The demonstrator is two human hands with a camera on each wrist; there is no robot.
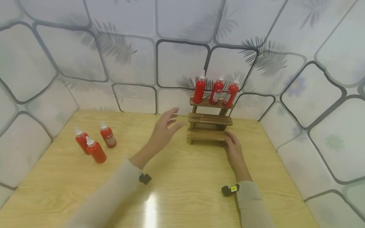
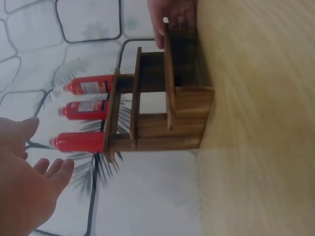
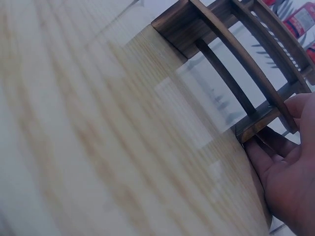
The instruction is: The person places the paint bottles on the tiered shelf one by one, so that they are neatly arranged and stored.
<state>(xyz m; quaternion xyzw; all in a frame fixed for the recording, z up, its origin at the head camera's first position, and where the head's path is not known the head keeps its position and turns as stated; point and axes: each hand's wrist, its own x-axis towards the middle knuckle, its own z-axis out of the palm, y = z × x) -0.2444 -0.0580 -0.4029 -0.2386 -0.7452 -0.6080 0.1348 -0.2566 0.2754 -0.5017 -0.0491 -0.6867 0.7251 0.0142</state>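
Note:
A three-step wooden stand (image 1: 210, 119) stands against the wall, with three red squeeze bottles (image 1: 199, 90) upright in a row on its top step. My right hand (image 1: 234, 148) grips the right end of the lowest step. In the right wrist view the thumb lies over the step's end and the fingers (image 3: 263, 157) curl beneath it. My left hand (image 1: 163, 128) is in the air to the left of the stand, fingers apart from it and holding nothing. In the left wrist view its loosely bent fingers (image 2: 59, 174) show before the bottles.
Three more red bottles with white nozzle caps stand on the table's left side: a front one (image 1: 97, 152), a rear left one (image 1: 82, 141) and a right one (image 1: 108, 136). Patterned wall panels (image 1: 134, 98) enclose the wooden table (image 1: 182, 180) at the back and sides.

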